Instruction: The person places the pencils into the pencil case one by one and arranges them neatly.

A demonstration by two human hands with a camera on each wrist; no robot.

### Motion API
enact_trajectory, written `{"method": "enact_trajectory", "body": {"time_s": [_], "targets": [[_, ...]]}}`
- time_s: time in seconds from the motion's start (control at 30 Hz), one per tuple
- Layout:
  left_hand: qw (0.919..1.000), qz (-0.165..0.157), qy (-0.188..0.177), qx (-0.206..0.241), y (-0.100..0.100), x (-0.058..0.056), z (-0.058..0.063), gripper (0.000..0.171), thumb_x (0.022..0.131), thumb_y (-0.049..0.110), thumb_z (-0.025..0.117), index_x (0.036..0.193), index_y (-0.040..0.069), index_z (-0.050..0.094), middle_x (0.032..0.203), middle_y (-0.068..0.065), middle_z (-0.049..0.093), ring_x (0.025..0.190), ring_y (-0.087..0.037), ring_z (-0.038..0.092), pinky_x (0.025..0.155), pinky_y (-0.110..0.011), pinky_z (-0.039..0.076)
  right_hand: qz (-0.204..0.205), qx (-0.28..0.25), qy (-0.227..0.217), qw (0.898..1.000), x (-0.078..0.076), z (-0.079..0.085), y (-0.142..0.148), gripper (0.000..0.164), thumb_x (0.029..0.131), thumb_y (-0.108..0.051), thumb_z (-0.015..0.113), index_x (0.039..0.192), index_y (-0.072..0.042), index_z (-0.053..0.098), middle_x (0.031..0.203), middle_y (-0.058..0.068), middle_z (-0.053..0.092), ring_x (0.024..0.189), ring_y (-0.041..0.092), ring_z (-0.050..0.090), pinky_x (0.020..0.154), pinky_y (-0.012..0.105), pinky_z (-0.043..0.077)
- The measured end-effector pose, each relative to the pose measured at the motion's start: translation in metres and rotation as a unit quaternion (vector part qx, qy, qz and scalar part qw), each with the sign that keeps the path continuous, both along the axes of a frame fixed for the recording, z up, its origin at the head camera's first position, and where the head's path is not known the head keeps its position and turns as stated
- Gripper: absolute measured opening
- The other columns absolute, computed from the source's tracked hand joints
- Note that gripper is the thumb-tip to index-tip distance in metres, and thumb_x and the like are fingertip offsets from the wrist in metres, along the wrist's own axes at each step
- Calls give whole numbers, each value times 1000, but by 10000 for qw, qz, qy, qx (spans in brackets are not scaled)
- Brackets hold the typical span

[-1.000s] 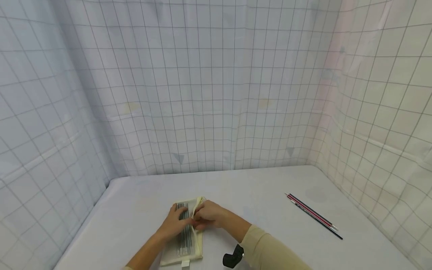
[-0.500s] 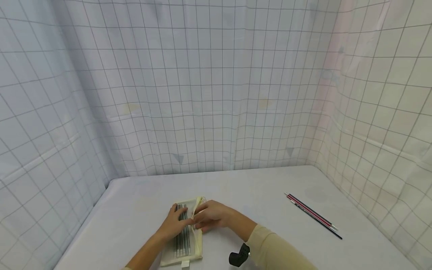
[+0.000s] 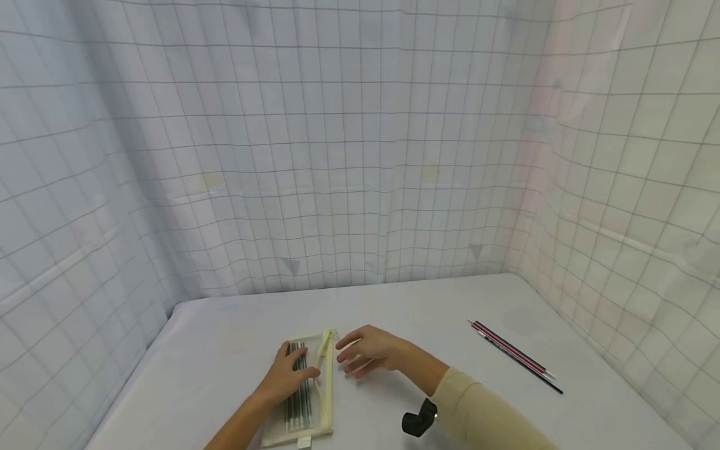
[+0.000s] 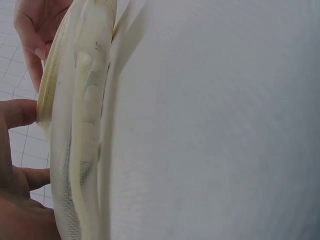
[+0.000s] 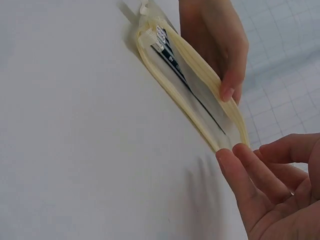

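A translucent pencil pouch (image 3: 323, 415) with pale yellow zip edging lies on the white table, left of centre in the head view. Dark pencils (image 3: 298, 406) show through its side. In the right wrist view its zip side (image 5: 192, 120) gapes, and dark pencils (image 5: 170, 57) are visible inside. My left hand (image 3: 284, 378) rests over the pouch with spread fingers, its thumb (image 5: 228, 92) at the zip edge. Just right of the pouch, my right hand (image 3: 374, 351) hovers with loosely bent fingers and nothing in them.
Several pencils (image 3: 514, 356), red and dark ones, lie side by side on the right of the table (image 3: 450, 312). A black device (image 3: 419, 420) sits at my right wrist. Grid-patterned white curtains (image 3: 360, 187) enclose the back and both sides.
My right hand has drawn away from the pouch's zip edge to the right, and its fingers have spread. The left hand stays on the pouch. The head view has shifted slightly.
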State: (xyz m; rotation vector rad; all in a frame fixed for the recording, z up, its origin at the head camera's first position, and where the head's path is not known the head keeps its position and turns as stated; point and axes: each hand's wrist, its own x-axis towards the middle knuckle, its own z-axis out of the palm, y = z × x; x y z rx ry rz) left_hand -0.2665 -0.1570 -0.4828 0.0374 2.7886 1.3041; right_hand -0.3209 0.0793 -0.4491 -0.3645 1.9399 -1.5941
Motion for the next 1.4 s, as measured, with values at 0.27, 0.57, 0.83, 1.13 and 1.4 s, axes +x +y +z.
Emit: {"method": "enact_trajectory", "body": {"time_s": [0.27,0.57,0.83,1.13,1.4], "targets": [[10000,-16,7,70,-4,-1,0,81,90,37,73,150,-9,45,161,-41,7,143,-66,12,108,-77,23,-55,256,227,9994,-6,6,23,33,97,-5,68,129,1,68,104,11,75,91,28,74,71,41,61],[9998,-99,59,134,-6,2,0,79,90,34,74,149,-9,45,161,-41,8,144,-65,11,109,-77,22,15,398,305,9987,-7,9,41,35,96,-8,71,130,2,67,105,10,75,94,29,74,74,42,61],[9999,-103,94,45,-5,2,3,78,90,35,73,149,-9,46,161,-41,9,144,-65,12,109,-77,22,59,651,426,9970,-10,14,59,40,93,-8,76,131,2,66,107,10,74,94,27,72,78,42,61],[9999,-87,81,112,-4,3,3,78,90,34,74,149,-9,46,161,-42,9,143,-66,14,108,-77,24,12,749,571,9956,-12,17,88,41,92,-5,76,130,4,66,111,14,74,92,27,72,81,43,60],[9998,-84,83,151,-3,5,5,77,90,34,74,148,-9,46,160,-42,9,143,-66,13,108,-77,24,-169,979,797,9919,-14,20,122,41,91,-6,77,129,4,66,113,15,73,94,26,71,82,42,60]]}}
